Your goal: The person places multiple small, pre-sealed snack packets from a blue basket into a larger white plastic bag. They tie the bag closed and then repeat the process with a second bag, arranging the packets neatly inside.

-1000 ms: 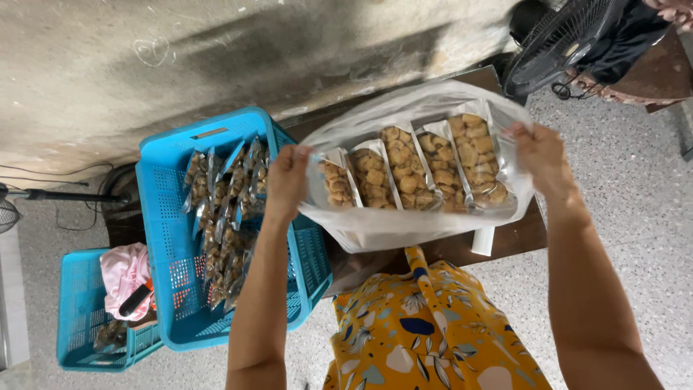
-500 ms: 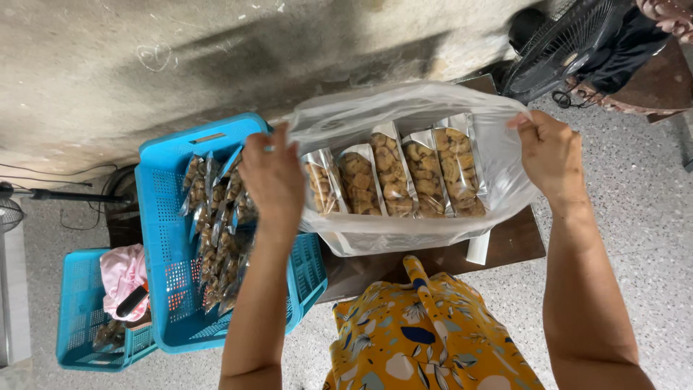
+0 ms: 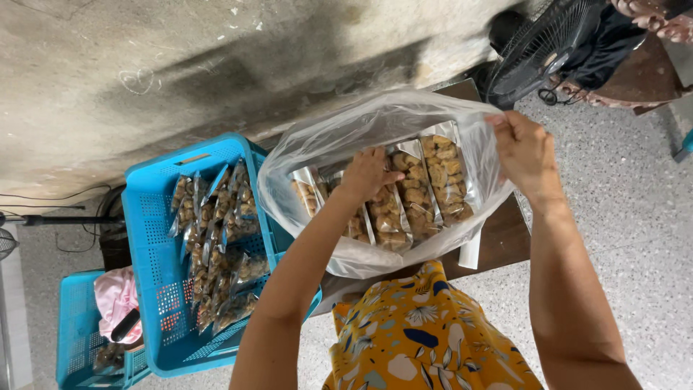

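A person's left hand [image 3: 368, 173] reaches inside a large clear plastic bag [image 3: 325, 144], fingers curled over a row of slim clear snack packets [image 3: 404, 198] lying at the table's centre. The right hand [image 3: 525, 153], at three o'clock, pinches the bag's rim open. At nine o'clock, a blue slotted plastic crate [image 3: 162, 303] holds more packets. This looks like mid-packing; steadying the row seems needed.

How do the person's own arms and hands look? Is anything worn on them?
Both forearms are bare, with no sleeves in view. The left hand and the right hand wear no gloves, and no ring, watch or bracelet can be seen. Below the arms shows a yellow garment with a blue and white leaf pattern.
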